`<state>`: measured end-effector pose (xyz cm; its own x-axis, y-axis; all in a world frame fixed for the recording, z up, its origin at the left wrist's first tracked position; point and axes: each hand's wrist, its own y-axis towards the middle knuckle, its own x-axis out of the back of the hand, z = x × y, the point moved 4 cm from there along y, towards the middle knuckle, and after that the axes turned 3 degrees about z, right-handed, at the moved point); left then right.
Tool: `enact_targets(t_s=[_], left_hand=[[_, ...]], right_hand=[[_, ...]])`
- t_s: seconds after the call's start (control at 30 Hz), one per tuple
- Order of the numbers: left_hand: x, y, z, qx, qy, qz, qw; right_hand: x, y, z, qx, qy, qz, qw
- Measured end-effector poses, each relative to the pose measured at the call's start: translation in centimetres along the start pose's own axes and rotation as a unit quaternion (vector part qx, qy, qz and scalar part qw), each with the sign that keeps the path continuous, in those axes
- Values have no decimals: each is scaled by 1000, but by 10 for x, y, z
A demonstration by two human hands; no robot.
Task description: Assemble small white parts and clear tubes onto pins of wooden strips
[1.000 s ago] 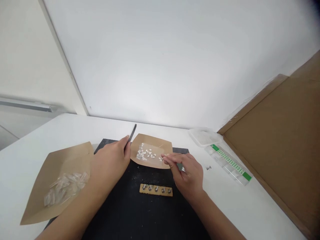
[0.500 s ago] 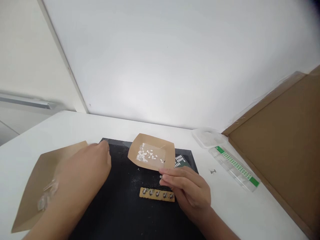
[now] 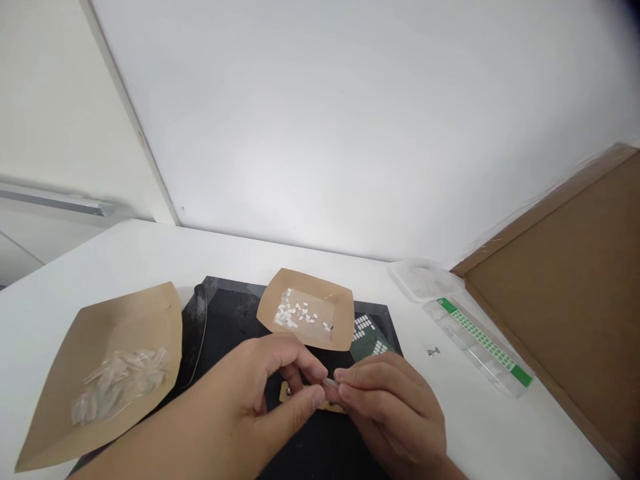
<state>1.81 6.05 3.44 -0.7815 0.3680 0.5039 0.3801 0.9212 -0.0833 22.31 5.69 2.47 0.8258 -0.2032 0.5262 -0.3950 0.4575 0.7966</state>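
Through the head camera I see both hands meeting low over the dark mat (image 3: 235, 320). The right hand (image 3: 395, 400) has thumb and forefinger closed on a small clear piece (image 3: 331, 383), which sits between the two hands, above a tan strip (image 3: 285, 392) that they mostly hide. The left hand (image 3: 250, 387) brings its thumb and forefinger to the piece's near end; I cannot tell whether they grip it or only touch.

My worry is the pinch: the piece is tiny and probably slick, so uneven pressure could shoot it out, and a clear part would be hard for me to find again. Lowered hands could also knock the small metal parts on the strip, since I can barely see them past the knuckles.

Just beyond, a paper tray (image 3: 343, 320) holds loose white ovals (image 3: 287, 319); a careless knuckle against its rim might scatter them. At left, a bigger paper tray (image 3: 125, 313) holds clear pieces (image 3: 120, 380), and the left forearm passes close enough to nudge it.
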Motion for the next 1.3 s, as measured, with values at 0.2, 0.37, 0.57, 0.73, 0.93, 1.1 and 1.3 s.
enact_targets(t_s=[0.2, 0.37, 0.57, 0.73, 0.93, 1.1, 1.3], left_hand=[[-6, 10, 4, 38, -69, 38, 996], [-18, 15, 26, 121, -180, 77, 973], [-32, 22, 45, 105, -319, 57, 940], [-35, 22, 57, 112, -337, 61, 933], [-39, 20, 65, 117, -346, 53, 929], [-36, 18, 55, 146, -332, 70, 929], [-33, 18, 51, 122, -331, 89, 931]], right_hand=[[-5, 4, 11, 51, -11, 29, 998], [-12, 2, 10, 37, -17, 45, 998], [-15, 1, 9, 33, -10, 65, 997], [-18, -2, 5, 18, 12, 64, 998], [-21, 3, -3, -17, -8, 83, 996], [-22, 4, -1, -38, -5, 94, 995], [-21, 2, -3, -38, 19, 139, 989]])
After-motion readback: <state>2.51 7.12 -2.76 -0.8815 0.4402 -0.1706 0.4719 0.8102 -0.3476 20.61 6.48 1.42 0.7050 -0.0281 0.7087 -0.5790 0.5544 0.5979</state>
